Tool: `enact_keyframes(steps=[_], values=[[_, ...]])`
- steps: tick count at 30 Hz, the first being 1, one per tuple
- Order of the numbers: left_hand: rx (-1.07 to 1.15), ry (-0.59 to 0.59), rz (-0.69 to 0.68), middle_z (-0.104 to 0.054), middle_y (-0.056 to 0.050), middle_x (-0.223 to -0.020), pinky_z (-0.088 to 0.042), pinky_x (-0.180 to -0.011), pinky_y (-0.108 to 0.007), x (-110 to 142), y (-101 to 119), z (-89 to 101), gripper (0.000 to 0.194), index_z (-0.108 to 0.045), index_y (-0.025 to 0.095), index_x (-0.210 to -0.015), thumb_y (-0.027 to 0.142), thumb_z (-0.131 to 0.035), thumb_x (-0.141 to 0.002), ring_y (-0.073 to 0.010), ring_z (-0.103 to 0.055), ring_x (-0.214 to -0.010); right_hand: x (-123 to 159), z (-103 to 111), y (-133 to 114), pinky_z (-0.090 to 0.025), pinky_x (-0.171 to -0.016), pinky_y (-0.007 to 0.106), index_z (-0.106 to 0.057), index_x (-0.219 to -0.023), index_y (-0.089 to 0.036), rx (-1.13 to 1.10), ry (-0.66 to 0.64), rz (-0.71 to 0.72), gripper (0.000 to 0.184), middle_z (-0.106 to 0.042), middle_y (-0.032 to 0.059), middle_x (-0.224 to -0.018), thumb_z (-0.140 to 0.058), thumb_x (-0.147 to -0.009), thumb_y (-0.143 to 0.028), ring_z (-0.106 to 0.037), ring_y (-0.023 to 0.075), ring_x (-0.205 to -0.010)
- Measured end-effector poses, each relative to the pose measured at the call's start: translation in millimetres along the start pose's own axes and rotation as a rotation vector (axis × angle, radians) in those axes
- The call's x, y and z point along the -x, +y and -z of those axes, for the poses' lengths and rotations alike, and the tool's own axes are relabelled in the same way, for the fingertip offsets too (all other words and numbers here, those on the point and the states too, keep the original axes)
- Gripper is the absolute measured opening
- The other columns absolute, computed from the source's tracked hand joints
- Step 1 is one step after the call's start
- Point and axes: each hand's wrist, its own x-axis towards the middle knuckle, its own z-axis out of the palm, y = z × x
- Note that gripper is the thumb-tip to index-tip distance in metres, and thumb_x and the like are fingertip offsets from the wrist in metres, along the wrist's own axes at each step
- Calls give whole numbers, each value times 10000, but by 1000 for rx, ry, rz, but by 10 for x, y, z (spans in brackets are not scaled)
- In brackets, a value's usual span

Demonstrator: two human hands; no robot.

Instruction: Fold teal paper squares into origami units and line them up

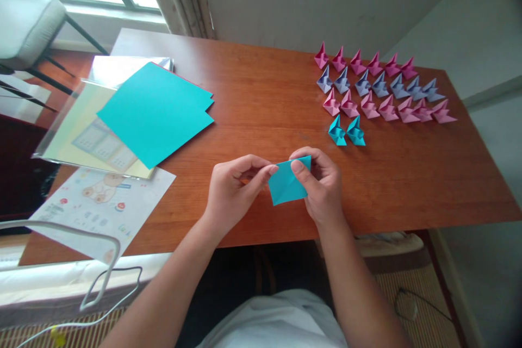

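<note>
A small folded square of turquoise paper point(287, 185) is held above the near part of the table, between my two hands. My left hand point(238, 185) pinches its upper left corner between thumb and fingers. On the other side, my right hand point(320, 182) grips the upper right part, thumb on top and fingers behind. A faint crease shows on the paper's face. Beyond my right hand stand two turquoise folded paper pieces point(337, 131), side by side.
Behind them are rows of folded pieces: pink point(369, 106), lavender point(380, 86) and magenta point(357, 63). Large turquoise sheets point(157, 117) lie at left over a clear plastic packet point(61, 133). A printed sheet point(101, 206) lies nearer me on the wooden table point(253, 103). A chair point(30, 22) stands far left.
</note>
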Motion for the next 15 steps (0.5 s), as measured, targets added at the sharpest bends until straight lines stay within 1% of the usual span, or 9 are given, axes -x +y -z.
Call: enact_keyframes(steps=[6,11,15], values=[[29,-59,-36,-731,8,-712,-514,-554,-150,-10,-22,-1,109,-701,156,-784,206,-740,-872,-85,-649,-594,-6,4,-14,-459,-608,252,-724,-888,-285,19,-8,4,69,-675,-37,-816,-756,-879,-346,-584,120,-698],[-33,-30,-102,-724,23,-708,-511,-589,-141,-6,-36,24,99,-711,162,-789,193,-751,-874,-73,-638,-606,-5,14,-28,-481,-681,265,-733,-917,-287,21,-18,30,65,-697,-24,-884,-750,-888,-344,-628,132,-783],[-62,2,-89,-706,30,-696,-497,-580,-140,-2,-43,39,103,-713,166,-800,205,-739,-892,-68,-621,-602,-10,11,-4,-514,-737,283,-739,-989,-296,-66,20,50,110,-705,-5,-945,-725,-908,-370,-653,153,-853]])
